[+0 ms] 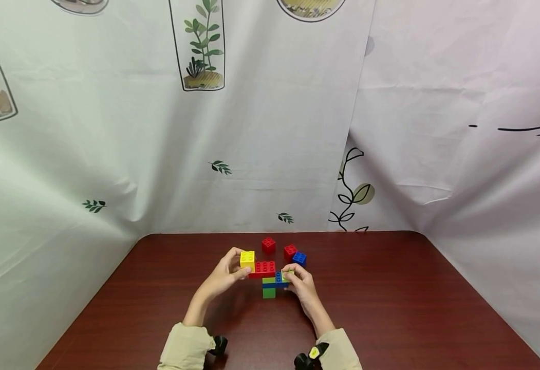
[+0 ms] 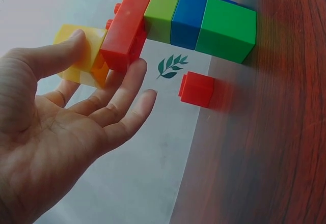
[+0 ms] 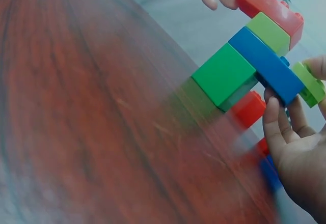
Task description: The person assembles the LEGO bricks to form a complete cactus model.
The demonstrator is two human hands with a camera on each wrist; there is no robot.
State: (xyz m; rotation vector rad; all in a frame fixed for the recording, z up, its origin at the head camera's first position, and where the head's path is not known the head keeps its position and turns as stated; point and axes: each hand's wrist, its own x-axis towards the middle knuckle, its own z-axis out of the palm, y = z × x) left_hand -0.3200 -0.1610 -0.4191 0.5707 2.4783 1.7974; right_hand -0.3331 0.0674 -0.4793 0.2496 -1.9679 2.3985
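In the head view a stack of toy building bricks stands mid-table: a green brick (image 1: pixel 268 293) lowest, then a long blue brick (image 1: pixel 280 284), a light green brick (image 3: pixel 268 34) and a long red brick (image 1: pixel 265 269). A yellow brick (image 1: pixel 247 259) sits on the red brick's left end. My left hand (image 1: pixel 222 276) pinches the yellow brick, thumb in front and fingers behind and below. Fingers of my right hand (image 1: pixel 303 287) lie under the blue brick's right end, and its thumb presses a small light green brick (image 3: pixel 309 84) on top there.
Behind the stack lie a loose red brick (image 1: pixel 268 245), another red brick (image 1: pixel 290 252) and a loose blue brick (image 1: pixel 299 258). The dark red wooden table (image 1: pixel 390 303) meets a white printed cloth (image 1: pixel 270 128) at its back and sides.
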